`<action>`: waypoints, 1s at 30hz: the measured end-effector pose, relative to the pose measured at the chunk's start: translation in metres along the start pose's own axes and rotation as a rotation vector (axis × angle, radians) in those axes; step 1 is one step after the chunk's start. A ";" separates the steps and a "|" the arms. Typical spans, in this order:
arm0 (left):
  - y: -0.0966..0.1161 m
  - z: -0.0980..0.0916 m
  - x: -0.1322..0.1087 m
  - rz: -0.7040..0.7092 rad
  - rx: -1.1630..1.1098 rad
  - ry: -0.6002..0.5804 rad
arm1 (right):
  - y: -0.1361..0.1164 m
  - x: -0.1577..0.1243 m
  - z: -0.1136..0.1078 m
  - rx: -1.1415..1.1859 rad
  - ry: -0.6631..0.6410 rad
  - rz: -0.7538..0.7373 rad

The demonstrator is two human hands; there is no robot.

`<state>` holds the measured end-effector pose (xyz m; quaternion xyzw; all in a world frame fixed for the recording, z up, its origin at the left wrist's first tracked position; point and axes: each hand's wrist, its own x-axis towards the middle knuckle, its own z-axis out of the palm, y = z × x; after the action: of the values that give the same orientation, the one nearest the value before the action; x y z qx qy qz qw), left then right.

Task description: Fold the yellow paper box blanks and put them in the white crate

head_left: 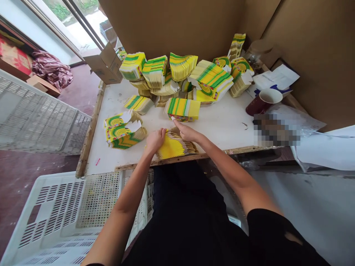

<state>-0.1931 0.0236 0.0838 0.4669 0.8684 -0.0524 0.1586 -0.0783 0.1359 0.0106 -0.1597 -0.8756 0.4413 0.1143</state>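
Observation:
My left hand (155, 141) is closed on the left edge of a fanned stack of flat yellow cartons (172, 145) at the table's front edge. Over the back of that stack is my right hand (186, 132), one finger stretched out with a white covering on its tip; its other fingers are partly hidden. The stretched finger points at a stack of yellow, green and white cartons (183, 108) just behind; whether it touches is unclear. Left of my hands lie two bundles of printed cartons (124, 133), and a smaller carton stack (139, 104) sits behind them.
Several carton bundles (155, 70) are heaped along the back of the white table (222, 127). To the right are a dark red mug (257, 105), papers (276, 78) and plastic wrap. White crates (41, 184) stand left and below. A cardboard box (105, 64) sits at the back left corner.

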 end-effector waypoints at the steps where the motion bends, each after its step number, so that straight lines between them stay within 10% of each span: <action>1: 0.000 0.000 0.000 -0.001 0.002 0.003 | 0.001 0.001 0.001 0.008 0.006 0.001; 30: -0.005 0.004 0.000 -0.041 -0.066 0.070 | -0.043 0.033 -0.021 -0.521 -0.039 0.053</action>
<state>-0.1965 0.0202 0.0799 0.4449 0.8841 -0.0107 0.1425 -0.1092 0.1398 0.0600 -0.1980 -0.9572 0.2069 0.0410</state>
